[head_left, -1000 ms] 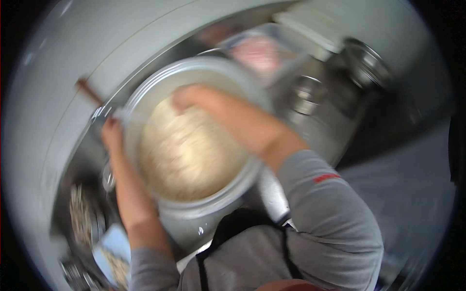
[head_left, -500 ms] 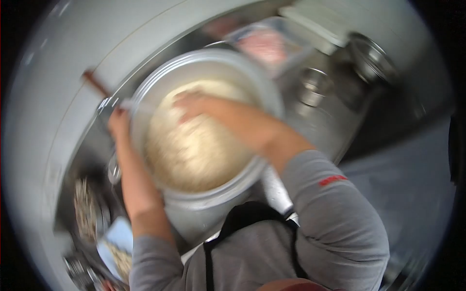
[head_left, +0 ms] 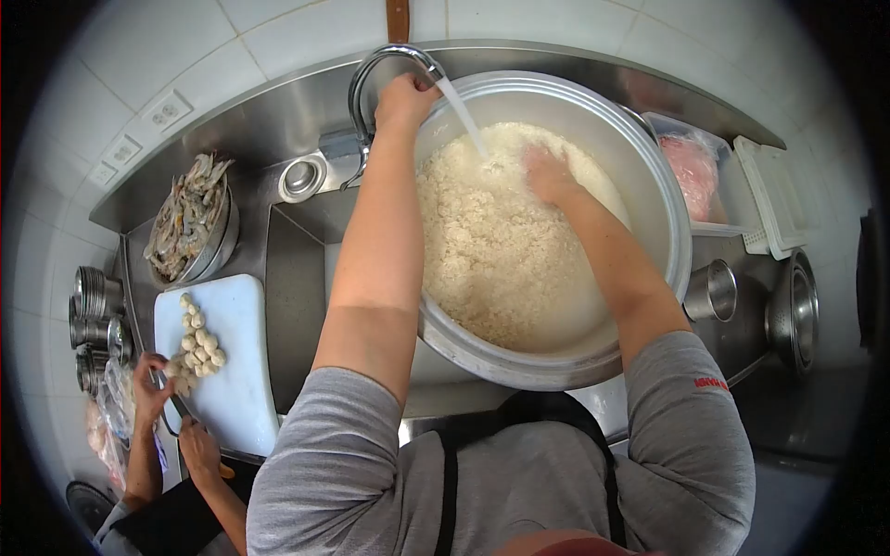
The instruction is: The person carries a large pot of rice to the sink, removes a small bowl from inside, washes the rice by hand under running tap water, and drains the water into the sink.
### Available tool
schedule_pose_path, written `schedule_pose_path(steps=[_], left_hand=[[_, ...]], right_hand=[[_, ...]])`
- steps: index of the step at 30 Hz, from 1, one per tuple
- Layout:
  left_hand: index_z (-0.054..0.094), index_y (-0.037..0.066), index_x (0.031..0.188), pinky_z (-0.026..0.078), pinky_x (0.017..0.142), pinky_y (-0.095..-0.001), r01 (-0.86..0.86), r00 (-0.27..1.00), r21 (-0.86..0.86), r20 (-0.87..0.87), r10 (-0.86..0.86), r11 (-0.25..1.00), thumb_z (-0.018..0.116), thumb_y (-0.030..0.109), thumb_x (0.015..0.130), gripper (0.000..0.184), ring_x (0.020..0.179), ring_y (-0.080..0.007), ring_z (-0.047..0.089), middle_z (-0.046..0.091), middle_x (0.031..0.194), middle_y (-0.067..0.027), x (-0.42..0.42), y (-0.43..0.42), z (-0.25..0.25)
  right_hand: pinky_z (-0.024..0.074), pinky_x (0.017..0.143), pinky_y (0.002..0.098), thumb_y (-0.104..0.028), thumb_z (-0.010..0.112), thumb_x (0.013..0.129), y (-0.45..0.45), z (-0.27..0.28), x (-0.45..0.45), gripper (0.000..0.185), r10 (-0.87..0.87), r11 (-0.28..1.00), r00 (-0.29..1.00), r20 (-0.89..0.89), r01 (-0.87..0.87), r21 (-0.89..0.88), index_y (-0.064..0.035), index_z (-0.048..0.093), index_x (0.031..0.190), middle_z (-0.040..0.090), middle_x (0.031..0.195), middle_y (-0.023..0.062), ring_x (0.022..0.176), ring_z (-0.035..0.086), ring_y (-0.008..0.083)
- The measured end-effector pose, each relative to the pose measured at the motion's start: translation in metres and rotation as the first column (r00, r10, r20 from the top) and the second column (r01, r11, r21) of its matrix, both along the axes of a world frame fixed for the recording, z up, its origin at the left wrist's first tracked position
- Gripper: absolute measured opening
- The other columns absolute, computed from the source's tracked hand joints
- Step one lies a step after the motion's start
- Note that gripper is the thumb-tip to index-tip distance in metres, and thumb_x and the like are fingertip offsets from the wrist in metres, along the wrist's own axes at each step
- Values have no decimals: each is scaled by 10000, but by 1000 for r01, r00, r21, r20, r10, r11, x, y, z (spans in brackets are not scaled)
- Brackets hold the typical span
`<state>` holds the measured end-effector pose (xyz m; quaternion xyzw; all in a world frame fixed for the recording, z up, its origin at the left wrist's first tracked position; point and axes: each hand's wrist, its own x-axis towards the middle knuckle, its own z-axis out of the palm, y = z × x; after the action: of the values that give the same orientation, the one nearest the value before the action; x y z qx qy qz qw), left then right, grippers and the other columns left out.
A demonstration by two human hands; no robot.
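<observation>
Pot (head_left: 642, 199) rightward, right fingers (head_left: 538, 159) inside rim (head_left: 682, 232)

The pot (head_left: 669, 185) is large, round and of dull silver metal, with a wide, thick rim. It lies open side up, over the sink (head_left: 295, 296) and its edge. Inside it, the rice (head_left: 491, 250) is wet and off-white, uneven and lumpy at the left and the middle. Cloudy whitish water (head_left: 579, 315) shows near the right wall.
</observation>
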<state>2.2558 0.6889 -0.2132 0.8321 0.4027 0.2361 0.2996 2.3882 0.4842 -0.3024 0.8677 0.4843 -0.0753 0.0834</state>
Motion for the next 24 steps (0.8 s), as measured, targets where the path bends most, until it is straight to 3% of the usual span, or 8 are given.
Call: schedule_pose_path(steps=[5, 7, 10, 13, 15, 17, 20, 24], left_hand=[[600, 83, 834, 462, 729, -359, 10, 999, 14, 49, -10, 1000, 673, 436, 682, 391, 826, -260, 606, 638, 862, -99, 0, 2, -4], [601, 86, 843, 461, 734, -361, -6, 999, 27, 32, 5, 1000, 670, 441, 683, 396, 835, -262, 605, 638, 870, -102, -3, -1, -1], [607, 89, 864, 459, 751, -363, -29, 1000, 32, 10, 29, 999, 662, 449, 687, 405, 862, -265, 603, 638, 889, -108, -5, -8, 2], [614, 88, 901, 452, 786, -363, -54, 998, -1, -18, 54, 999, 644, 452, 704, 415, 919, -269, 592, 634, 933, -117, -4, -11, 7], [614, 84, 929, 447, 804, -365, -5, 1000, -37, -27, 4, 999, 644, 436, 713, 414, 938, -274, 586, 629, 967, -118, -3, -9, 8], [611, 76, 957, 440, 818, -369, 58, 998, -63, -8, -59, 996, 638, 405, 729, 401, 954, -282, 580, 622, 995, -126, -4, 12, -5], [569, 45, 1085, 397, 889, -370, 347, 912, -313, -105, -396, 884, 573, 341, 786, 421, 1059, -288, 527, 576, 1101, -165, -21, 35, -10], [526, 30, 1152, 358, 939, -375, 230, 967, -276, -47, -252, 933, 476, 315, 839, 425, 1116, -310, 483, 526, 1181, -176, -33, 4, 0]], right_hand=[[222, 1031, 484, -195, 461, 837, 11, 47, -3, 524, -66, 988, 995, -77, 54, -147, -82, 325, 1331, 260, 1414, 70, 1293, 262, 229], [432, 811, 403, -263, 537, 811, 15, 82, 13, 342, 140, 956, 894, -426, -234, -177, -72, 552, 1095, 584, 1069, 129, 976, 562, 237], [451, 568, 321, -313, 600, 769, 13, 77, 13, 257, -136, 990, 815, -563, 131, -49, -62, 601, 824, 616, 723, 76, 613, 582, 174], [429, 492, 306, -291, 607, 760, 4, 40, 17, 236, -15, 999, 889, -459, 30, 26, -59, 561, 751, 564, 638, 63, 506, 539, 154], [440, 537, 322, -279, 616, 746, 7, 34, 33, 225, -5, 991, 838, -545, 76, 107, -63, 559, 724, 578, 646, 77, 559, 556, 193], [466, 652, 377, -224, 594, 743, 13, 40, 52, 187, -4, 961, 980, -201, 59, 269, -61, 596, 836, 626, 766, 123, 732, 606, 264], [456, 742, 421, -161, 535, 763, 23, 47, 63, 183, -99, 955, 991, -90, 120, 270, -47, 596, 892, 626, 893, 152, 880, 590, 311], [442, 747, 391, -119, 537, 736, 76, 49, 21, 198, 173, 914, 972, -162, -97, 394, -55, 593, 915, 607, 904, 168, 863, 573, 325]])
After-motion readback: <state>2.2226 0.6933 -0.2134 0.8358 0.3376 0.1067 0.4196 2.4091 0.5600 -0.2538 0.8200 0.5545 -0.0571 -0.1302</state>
